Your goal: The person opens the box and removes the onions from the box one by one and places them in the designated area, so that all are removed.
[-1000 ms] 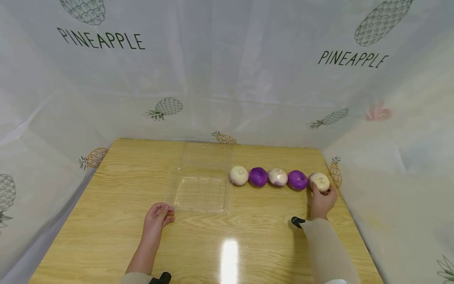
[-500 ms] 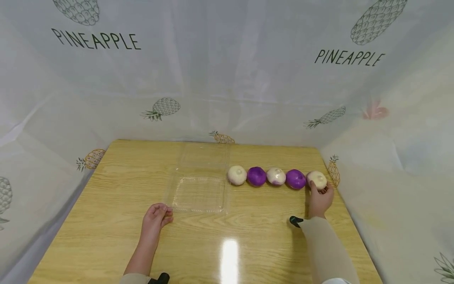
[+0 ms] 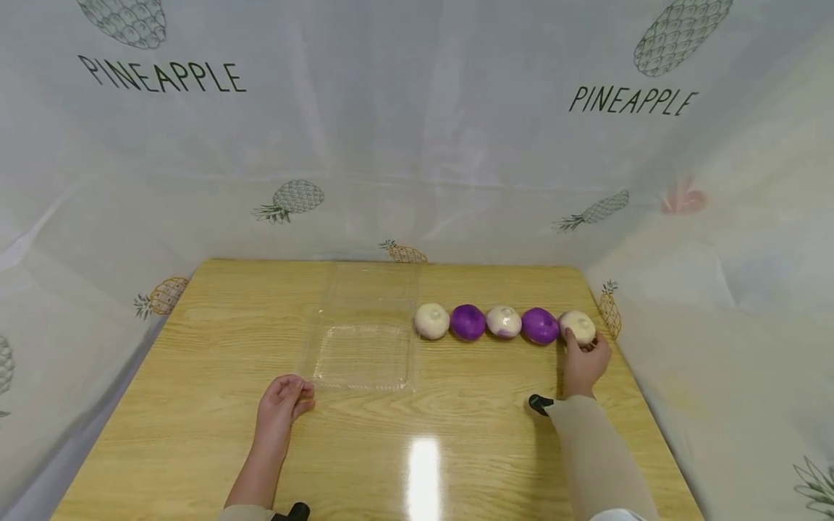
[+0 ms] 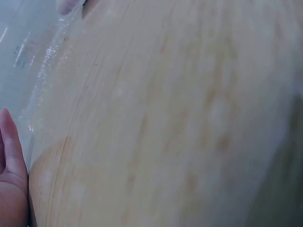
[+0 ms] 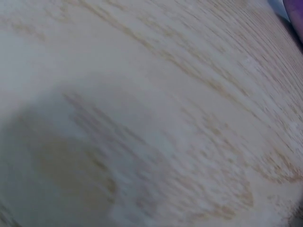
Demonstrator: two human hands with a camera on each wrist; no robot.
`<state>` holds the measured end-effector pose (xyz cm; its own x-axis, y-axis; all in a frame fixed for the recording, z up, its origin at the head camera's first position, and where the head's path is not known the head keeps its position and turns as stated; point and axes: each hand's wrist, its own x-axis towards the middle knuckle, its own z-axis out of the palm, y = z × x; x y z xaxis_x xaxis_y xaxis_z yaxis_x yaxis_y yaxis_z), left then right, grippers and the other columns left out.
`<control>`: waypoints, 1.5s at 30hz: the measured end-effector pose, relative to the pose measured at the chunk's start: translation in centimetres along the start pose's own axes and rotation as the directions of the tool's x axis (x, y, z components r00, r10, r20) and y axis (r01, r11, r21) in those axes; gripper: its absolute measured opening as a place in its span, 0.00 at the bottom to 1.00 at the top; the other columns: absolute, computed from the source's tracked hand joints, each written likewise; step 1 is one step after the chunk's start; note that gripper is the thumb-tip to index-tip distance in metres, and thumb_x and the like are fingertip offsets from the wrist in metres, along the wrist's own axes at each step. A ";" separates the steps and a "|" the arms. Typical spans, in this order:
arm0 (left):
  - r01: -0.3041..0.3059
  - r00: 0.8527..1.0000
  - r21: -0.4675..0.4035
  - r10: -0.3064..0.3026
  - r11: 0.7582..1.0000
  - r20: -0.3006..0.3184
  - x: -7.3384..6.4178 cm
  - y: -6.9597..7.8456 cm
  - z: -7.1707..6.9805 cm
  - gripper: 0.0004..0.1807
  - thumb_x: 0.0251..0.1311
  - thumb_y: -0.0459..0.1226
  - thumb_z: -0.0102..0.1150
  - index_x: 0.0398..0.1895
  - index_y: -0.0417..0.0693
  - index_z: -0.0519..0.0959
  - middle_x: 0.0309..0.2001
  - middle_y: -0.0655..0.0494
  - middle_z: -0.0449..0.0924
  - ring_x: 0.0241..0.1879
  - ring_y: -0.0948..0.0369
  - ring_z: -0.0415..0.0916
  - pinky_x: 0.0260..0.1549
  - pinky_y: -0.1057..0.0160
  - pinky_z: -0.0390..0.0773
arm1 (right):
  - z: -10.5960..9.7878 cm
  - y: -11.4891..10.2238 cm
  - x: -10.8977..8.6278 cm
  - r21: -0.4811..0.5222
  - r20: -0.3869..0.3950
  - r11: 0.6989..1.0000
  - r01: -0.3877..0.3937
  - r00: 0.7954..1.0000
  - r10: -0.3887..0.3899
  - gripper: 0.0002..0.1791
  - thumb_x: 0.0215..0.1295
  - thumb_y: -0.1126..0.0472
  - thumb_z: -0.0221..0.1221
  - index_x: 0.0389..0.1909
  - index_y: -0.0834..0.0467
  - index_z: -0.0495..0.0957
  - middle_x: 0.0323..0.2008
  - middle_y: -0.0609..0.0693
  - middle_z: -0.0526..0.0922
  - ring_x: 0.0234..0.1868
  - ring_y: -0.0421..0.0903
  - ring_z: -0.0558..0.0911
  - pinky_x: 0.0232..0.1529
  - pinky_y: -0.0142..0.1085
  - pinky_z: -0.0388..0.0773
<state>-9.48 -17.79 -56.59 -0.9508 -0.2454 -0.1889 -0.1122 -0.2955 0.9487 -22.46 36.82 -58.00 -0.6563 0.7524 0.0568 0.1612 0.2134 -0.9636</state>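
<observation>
My right hand (image 3: 584,365) grips the rightmost white-and-purple turnip (image 3: 578,327), thumb on its near left side and fingers at its right. That turnip ends a row across the right of the table, white and purple faces alternating. Beside it sits a purple turnip (image 3: 540,326); the right wrist view catches only a purple edge (image 5: 297,12). My left hand (image 3: 281,399) lies at the front left corner of an open clear plastic container (image 3: 365,356), its fingers loosely bent. Part of this hand (image 4: 12,175) shows beside the plastic (image 4: 35,90) in the left wrist view.
Further left in the row are a glossy white turnip (image 3: 504,322), another purple turnip (image 3: 468,323) and a white turnip (image 3: 431,321) by the container's right side. The wooden table (image 3: 195,405) is enclosed by a pineapple-print curtain (image 3: 365,130) behind and at both sides.
The whole head view shifts slightly left. The right hand keeps its grip on the end turnip, and the left hand stays at the container's corner.
</observation>
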 end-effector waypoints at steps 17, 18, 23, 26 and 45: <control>0.003 1.000 0.008 -0.003 1.000 0.013 -0.2 0.0 0.0 0.14 0.70 0.39 0.55 0.45 0.36 0.68 0.37 0.54 0.82 0.37 0.62 0.79 0.37 0.64 0.83 | 0.0 0.1 -0.1 -0.026 0.014 0.999 0.043 0.999 -0.043 0.41 0.61 0.44 0.65 0.68 0.62 0.63 0.58 0.56 0.63 0.42 0.34 0.65 0.47 0.30 0.67; 0.005 1.000 0.007 -0.005 1.000 0.012 -0.2 0.0 0.0 0.14 0.70 0.39 0.55 0.45 0.36 0.68 0.37 0.54 0.82 0.37 0.62 0.79 0.37 0.64 0.83 | 0.0 0.1 -0.1 -0.025 0.013 0.999 0.041 0.999 -0.041 0.41 0.61 0.44 0.65 0.68 0.62 0.62 0.58 0.56 0.63 0.42 0.33 0.66 0.47 0.30 0.67; -0.004 1.000 0.012 0.004 1.000 0.015 -0.3 -0.1 -0.1 0.15 0.70 0.39 0.55 0.47 0.35 0.68 0.37 0.54 0.82 0.38 0.62 0.78 0.38 0.65 0.83 | 0.0 0.3 -0.1 -0.031 0.011 0.997 0.069 0.998 -0.069 0.39 0.61 0.45 0.65 0.66 0.62 0.65 0.56 0.54 0.65 0.40 0.34 0.67 0.45 0.30 0.67; -0.023 0.999 0.013 0.023 1.000 0.031 -0.4 0.0 -0.1 0.17 0.70 0.39 0.55 0.49 0.32 0.67 0.38 0.53 0.82 0.39 0.61 0.78 0.39 0.65 0.83 | 0.0 0.3 -0.2 -0.030 0.011 0.995 0.092 0.996 -0.092 0.36 0.62 0.45 0.65 0.63 0.62 0.68 0.53 0.53 0.67 0.39 0.35 0.68 0.42 0.30 0.67; -0.018 1.000 -0.006 0.018 1.000 0.007 -0.3 0.1 0.0 0.15 0.70 0.39 0.55 0.46 0.35 0.69 0.37 0.53 0.82 0.39 0.60 0.79 0.39 0.63 0.83 | 0.4 0.6 0.1 -0.002 0.017 0.997 0.072 0.997 -0.072 0.38 0.61 0.46 0.66 0.65 0.62 0.66 0.57 0.54 0.65 0.45 0.39 0.69 0.46 0.32 0.71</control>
<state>-9.21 -17.70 -56.41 -0.9546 -0.2446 -0.1703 -0.0936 -0.2965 0.9504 -22.75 36.75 -58.65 -0.6787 0.7243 0.1215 0.1151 0.2682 -0.9564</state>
